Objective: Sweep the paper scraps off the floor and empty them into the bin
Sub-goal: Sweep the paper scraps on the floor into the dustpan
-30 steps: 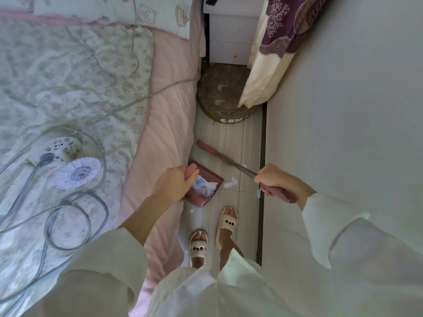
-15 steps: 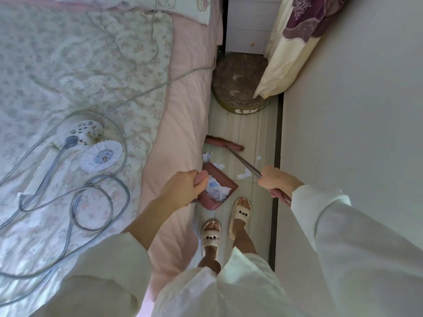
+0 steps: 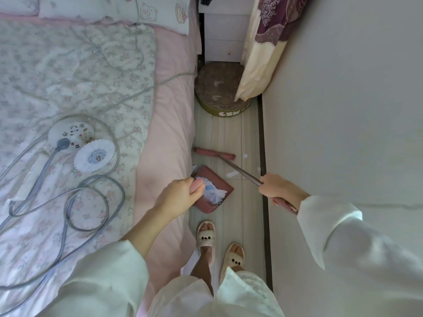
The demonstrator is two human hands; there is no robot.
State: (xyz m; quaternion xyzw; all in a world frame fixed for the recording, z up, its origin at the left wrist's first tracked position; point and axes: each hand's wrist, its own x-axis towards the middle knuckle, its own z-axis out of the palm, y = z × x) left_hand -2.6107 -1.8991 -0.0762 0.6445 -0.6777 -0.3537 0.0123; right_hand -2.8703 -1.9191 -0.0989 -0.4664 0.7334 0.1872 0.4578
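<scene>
Pink dustpan (image 3: 214,191): held by left hand (image 3: 177,195) gripping its handle, tilted low at the bed edge, presumably to catch scraps.
Contents: heap of paper scraps (image 3: 214,193).
Broom (image 3: 229,160): right hand (image 3: 278,188) clasps the shaft; head beyond loose floor scraps (image 3: 232,174).
Bin (image 3: 220,92): ahead, well apart.

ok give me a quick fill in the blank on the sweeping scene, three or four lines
1. The left hand grips the handle of the ____, which holds paper scraps.
2. The right hand grips the ____ handle.
3. The broom head rests on the ____.
4. Loose scraps lie between the dustpan and the ____.

Missing words: dustpan; broom; floor; wall
</scene>
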